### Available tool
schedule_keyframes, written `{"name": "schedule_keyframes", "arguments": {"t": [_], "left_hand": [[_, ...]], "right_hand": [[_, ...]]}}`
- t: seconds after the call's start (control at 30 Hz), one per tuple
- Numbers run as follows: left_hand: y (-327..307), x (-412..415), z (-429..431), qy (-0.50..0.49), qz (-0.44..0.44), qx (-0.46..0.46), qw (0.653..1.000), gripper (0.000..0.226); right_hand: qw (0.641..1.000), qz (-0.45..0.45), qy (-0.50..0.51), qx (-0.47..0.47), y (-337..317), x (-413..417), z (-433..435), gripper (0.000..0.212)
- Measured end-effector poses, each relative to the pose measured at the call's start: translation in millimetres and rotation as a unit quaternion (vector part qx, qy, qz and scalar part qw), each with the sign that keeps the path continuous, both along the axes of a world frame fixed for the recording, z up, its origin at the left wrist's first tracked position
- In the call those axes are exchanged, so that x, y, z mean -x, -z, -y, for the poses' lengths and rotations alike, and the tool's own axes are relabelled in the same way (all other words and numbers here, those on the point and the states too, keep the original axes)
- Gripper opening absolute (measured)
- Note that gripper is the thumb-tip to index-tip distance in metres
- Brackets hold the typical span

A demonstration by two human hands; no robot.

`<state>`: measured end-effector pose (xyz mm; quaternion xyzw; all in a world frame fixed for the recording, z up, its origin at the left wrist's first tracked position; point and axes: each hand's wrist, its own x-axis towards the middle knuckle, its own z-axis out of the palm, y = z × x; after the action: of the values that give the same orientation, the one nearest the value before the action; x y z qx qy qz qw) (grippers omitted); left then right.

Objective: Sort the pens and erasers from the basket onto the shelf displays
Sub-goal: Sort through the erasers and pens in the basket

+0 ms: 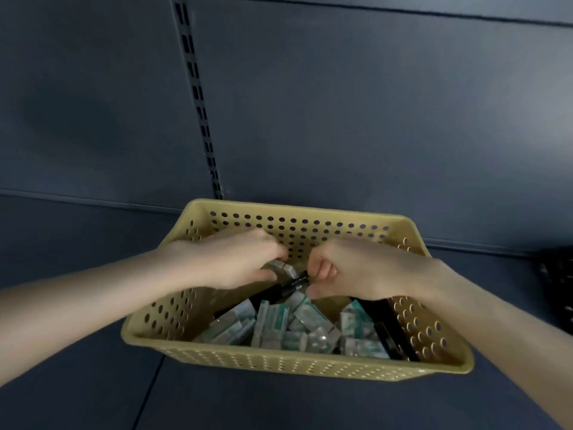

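Note:
A tan perforated basket (297, 364) sits on the dark shelf and holds several wrapped green-and-white erasers (310, 321) and black pens. Both hands are inside it near the far wall. My left hand (238, 259) curls its fingers round an eraser (283, 268). My right hand (356, 268) pinches the end of a black pen (291, 287) that lies slanted across the erasers. Another black pen (390, 330) lies along the basket's right wall.
The dark grey shelf board (77, 352) runs under and around the basket. A dark back panel with a slotted upright (198, 97) rises behind it. A black object (558, 290) shows blurred at the right edge.

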<state>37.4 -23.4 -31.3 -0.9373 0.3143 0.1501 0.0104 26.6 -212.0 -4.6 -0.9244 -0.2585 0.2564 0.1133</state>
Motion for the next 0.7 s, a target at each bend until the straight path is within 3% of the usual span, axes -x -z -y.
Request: {"name": "schedule_keyframes", "arguments": {"t": [0.17,0.33,0.6,0.7], "left_hand": [[14,-12,4,0.107,0.077,-0.032,0.991,0.007],[24,-14,7,0.138,0.091,-0.041,0.985,0.015],[19,-11,12,0.052,-0.059,-0.049,0.996,0.029],[13,-9,13,0.033,-0.095,-0.027,0.995,0.023]], "right_hand": [[0.995,-0.082,0.013,0.054,7,-8,-11,0.042],[0.989,-0.130,0.021,0.073,23,-10,-13,0.063],[0.980,-0.176,0.013,0.089,26,-12,-18,0.058],[0.979,-0.187,0.018,0.083,25,-10,-17,0.055]]}}
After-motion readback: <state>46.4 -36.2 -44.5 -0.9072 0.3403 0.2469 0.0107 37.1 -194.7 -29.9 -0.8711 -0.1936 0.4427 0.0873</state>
